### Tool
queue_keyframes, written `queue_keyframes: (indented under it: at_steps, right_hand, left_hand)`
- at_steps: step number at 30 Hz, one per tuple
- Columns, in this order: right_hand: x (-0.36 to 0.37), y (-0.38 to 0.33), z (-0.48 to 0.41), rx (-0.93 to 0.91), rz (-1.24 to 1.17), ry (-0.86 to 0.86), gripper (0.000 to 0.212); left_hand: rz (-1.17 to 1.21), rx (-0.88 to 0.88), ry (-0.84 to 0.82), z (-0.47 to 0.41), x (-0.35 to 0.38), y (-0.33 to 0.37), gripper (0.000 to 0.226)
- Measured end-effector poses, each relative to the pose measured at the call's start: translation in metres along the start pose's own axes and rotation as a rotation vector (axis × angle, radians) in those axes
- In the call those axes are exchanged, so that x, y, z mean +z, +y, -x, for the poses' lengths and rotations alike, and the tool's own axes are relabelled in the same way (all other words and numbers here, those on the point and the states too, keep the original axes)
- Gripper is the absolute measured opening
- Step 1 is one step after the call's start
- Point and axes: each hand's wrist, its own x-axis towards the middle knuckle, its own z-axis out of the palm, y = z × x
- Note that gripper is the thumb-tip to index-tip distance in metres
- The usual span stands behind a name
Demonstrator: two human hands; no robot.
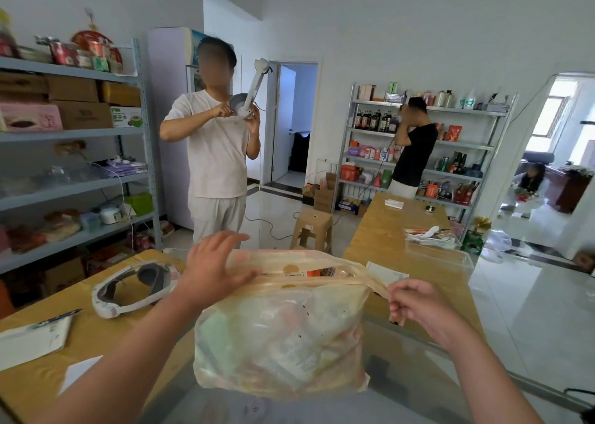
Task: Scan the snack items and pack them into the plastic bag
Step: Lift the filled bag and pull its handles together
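The stuffed plastic bag (283,327) fills the middle of the glass counter (418,391). Its mouth is drawn to a narrow slit between the left hand (212,269), spread on the rim, and the right hand (415,301), pinching a handle. To the left a white headset (128,290) and a notepad (32,340) lie on the wooden table (90,336), bare wood between them; to the right a clear box (441,256) stands well apart

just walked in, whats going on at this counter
Someone is handling a plastic bag that stands on the counter, already stuffed with snack packets. Their left hand lies open against the bag's top edge, and their right hand pinches the handle on the other side. Across the counter a person in white holds a white device.
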Motion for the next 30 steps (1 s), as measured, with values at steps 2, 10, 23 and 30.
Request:
queue_keyframes:
  at_steps: [2,10,23,30]
  right_hand:
    - [0.0,-0.006,0.0,-0.015,0.001,0.026,0.01]
    - [0.005,-0.026,-0.002,-0.206,0.542,0.254,0.024]
    - [0.079,-0.077,-0.035,-0.58,1.0,0.144,0.024]
    - [0.073,-0.074,-0.021,-0.608,0.882,0.042,0.022]
  left_hand:
    - [-0.124,0.088,-0.122,-0.013,0.004,0.019,0.09]
    - [-0.052,0.224,-0.198,-0.026,0.023,0.028,0.025]
    - [-0.072,0.327,0.071,-0.037,0.027,0.026,0.019]
    - [-0.164,0.364,0.193,-0.038,0.019,0.035,0.029]
